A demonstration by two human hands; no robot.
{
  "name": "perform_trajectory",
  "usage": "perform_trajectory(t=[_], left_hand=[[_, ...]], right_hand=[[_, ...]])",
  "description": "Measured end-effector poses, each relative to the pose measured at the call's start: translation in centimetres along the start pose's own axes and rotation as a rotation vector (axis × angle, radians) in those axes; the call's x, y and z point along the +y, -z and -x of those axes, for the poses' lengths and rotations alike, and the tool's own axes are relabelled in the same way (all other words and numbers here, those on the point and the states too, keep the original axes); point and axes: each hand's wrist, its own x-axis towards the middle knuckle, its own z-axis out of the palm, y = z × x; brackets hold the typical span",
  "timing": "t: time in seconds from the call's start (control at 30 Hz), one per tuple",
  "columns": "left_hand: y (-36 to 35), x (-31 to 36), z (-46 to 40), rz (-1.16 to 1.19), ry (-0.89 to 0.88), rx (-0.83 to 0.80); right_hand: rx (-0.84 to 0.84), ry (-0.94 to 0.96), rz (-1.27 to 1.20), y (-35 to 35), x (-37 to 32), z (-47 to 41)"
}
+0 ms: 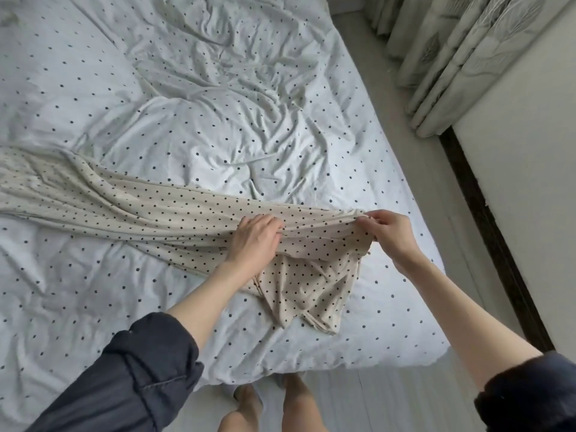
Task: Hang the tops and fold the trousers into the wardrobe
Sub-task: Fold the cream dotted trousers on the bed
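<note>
A long cream garment with black polka dots point(131, 204) lies stretched across the bed from the left edge to the near right corner. Which kind of garment it is I cannot tell. My left hand point(255, 236) grips a bunch of its cloth near the middle of its right end. My right hand point(389, 230) pinches the upper right edge of the same cloth, fingers curled round it. Between the two hands the fabric is pulled taut, and a loose flap point(311, 294) hangs down over the bed toward me.
The bed point(218, 88) is covered by a crumpled white sheet with dark dots. Pale floor point(389, 98) runs along its right side. Patterned curtains point(452, 48) hang at the top right beside a white wall with a dark skirting point(486, 207). My legs stand at the bed's near edge.
</note>
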Motion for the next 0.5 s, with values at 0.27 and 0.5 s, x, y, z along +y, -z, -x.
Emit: perform_trajectory(t=[0.27,0.5], left_hand=[[9.6,1.1,-2.3,0.076,0.048,0.218],[8.3,3.2,1.0,0.132,-0.019,0.163]], right_hand=[[0.136,0.381,0.075,2.1,-11.1,0.8],[0.125,0.492,0.142,3.5,-10.7,5.5]])
